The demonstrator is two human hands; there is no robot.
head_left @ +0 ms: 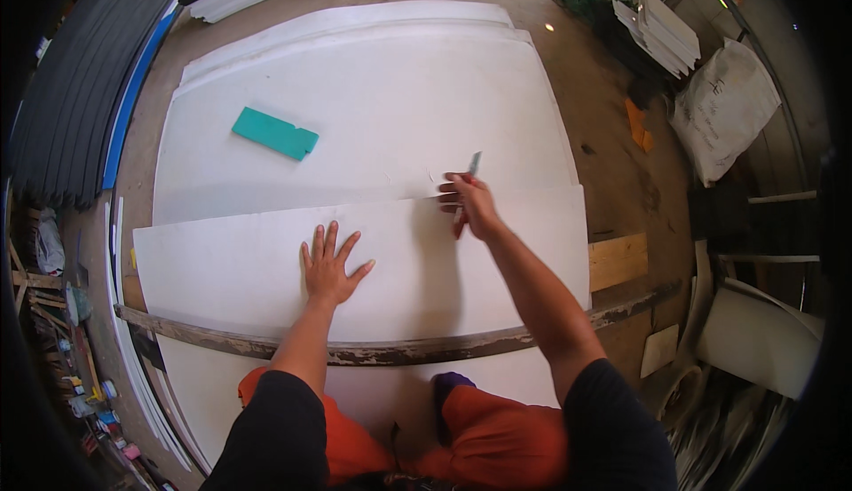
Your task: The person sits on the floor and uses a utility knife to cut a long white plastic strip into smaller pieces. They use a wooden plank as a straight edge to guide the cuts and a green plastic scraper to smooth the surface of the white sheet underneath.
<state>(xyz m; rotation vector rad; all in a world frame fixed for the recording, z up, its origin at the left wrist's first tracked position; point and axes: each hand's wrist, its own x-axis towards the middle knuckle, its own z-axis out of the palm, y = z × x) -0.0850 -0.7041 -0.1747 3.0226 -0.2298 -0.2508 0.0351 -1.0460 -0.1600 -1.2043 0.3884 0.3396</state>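
A large white sheet (240,265) lies over a stack of other white sheets (373,91). Flat on the near sheet rests my left hand (330,269), its fingers spread. My right hand (470,205) is raised a little over the sheet's far edge and grips a utility knife (476,162). The knife's blade points away from me, and part of its reddish handle shows below the fingers. Farther off at the left, a green flat block (275,133) with a notched end lies on the stack. Small white slivers lie near the knife.
A long worn bar (426,350) crosses the sheet in front of my knees. Dark stacked sheets (98,74) stand at the left. To the right are a wooden board (619,261), a white sack (728,109) and a curled sheet (759,336). Assorted small items crowd the lower left.
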